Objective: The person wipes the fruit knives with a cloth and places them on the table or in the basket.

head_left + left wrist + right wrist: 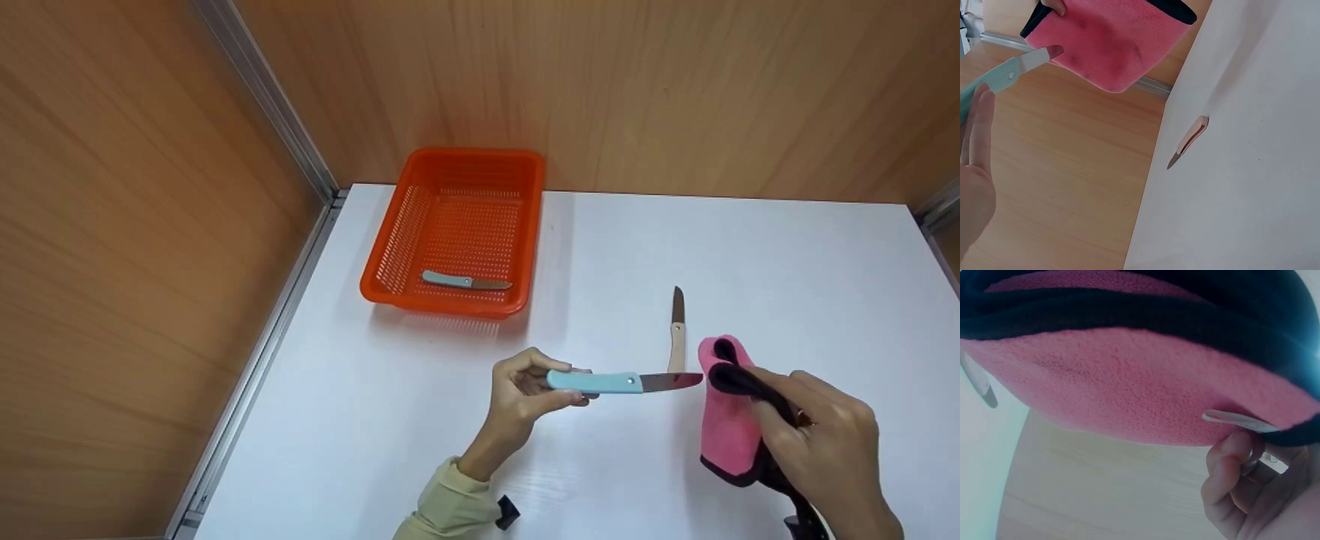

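Your left hand (517, 401) pinches the turquoise, smooth-handled knife (619, 382) near its butt end, blade out to your right. That rear hold probably serves to leave your fingers clear of the metal. Your right hand (825, 427) grips the pink plush cloth with black edging (727, 435) by its dark border; the folded pile sits right at the blade tip. Can't tell if they touch. Blade is shiny enough to show pink near the tip. Cloth is soft, fuzzy, with darker patches in the left wrist view.

Just beyond: the beige knife with a curved, slotted handle (678, 341) lies on the smooth white desk (787, 255), blade pointing away from you. Farther left, the orange perforated plastic basket (442, 306) holds the pale blue-handled knife (465, 281), flat near its front wall; raised sides presumably contain it.
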